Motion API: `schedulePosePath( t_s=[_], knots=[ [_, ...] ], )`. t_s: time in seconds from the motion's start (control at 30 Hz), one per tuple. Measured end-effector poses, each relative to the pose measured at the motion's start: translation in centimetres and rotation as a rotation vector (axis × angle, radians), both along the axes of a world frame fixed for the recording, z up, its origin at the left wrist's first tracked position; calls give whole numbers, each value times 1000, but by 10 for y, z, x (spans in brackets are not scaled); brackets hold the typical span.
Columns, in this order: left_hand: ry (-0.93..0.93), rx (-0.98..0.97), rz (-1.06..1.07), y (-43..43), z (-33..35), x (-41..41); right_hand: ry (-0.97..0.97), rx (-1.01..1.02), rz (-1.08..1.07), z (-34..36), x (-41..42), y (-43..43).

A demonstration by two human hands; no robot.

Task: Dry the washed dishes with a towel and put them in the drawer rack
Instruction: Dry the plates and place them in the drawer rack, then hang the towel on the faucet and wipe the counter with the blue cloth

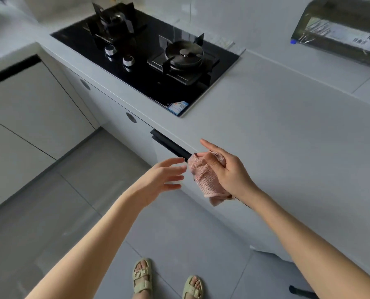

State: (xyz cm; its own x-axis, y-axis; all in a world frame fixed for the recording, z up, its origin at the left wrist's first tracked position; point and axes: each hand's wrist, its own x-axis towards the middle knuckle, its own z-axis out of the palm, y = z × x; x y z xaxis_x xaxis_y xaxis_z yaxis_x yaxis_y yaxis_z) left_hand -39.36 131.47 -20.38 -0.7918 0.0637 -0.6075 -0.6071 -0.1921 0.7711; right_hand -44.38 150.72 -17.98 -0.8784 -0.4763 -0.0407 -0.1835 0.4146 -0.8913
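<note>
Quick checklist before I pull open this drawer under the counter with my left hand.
1. Left hand free: ok, open and holding nothing.
2. Towel secured: ok, right hand grips it.
3. Drawer handle reachable: ok, just beyond the left fingertips, untouched.
4. Drawer open: not ok, closed.
5. Dish ready to rack: not ok, none in view.
6. Sandals clear of the drawer's travel: cannot tell; they stand on the floor in front of it.

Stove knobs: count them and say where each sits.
2. One round silver knob sits near the front edge of the black glass gas stove; the second knob is just beside it, nearer the right burner. None looks hidden.
</note>
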Motion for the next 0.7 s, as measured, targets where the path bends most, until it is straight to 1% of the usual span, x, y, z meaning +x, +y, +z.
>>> schedulePosePath(
  t_s=[0.07, 0.1, 0.17, 0.2, 0.27, 0.37, 0.4, 0.5, 0.53, 0.63, 0.7],
  knots=[
    [97, -25, -49, -26, 17, 11, -120, -134, 106, 16, -2, -38],
    [132, -15, -28, -42, 23, 17, -147, -161, 159, 25, -1, -58],
    [174, 2, 96, -76, 38, 30, -192, -176, 252, 42, 0, -102],
    [192, -20, 174, -95, 45, 37, -207, -163, 291, 49, 1, -124],
    [215, -128, 313, -138, 59, 54, -168, -96, 356, 61, 2, -173],
    [237, -290, 463, -216, 81, 81, 6, 46, 396, 79, 1, -252],
    [241, -351, 509, -245, 89, 92, 26, 43, 390, 87, 1, -280],
    [231, -609, 624, -332, 110, 126, 33, -49, 421, 113, 9, -365],
    [228, -651, 659, -360, 118, 138, 53, -61, 445, 119, 12, -394],
    [225, -693, 743, -436, 137, 169, 97, -106, 479, 134, 22, -483],
    [211, -799, 760, -482, 148, 189, 94, -142, 466, 142, 27, -540]
  ],
)
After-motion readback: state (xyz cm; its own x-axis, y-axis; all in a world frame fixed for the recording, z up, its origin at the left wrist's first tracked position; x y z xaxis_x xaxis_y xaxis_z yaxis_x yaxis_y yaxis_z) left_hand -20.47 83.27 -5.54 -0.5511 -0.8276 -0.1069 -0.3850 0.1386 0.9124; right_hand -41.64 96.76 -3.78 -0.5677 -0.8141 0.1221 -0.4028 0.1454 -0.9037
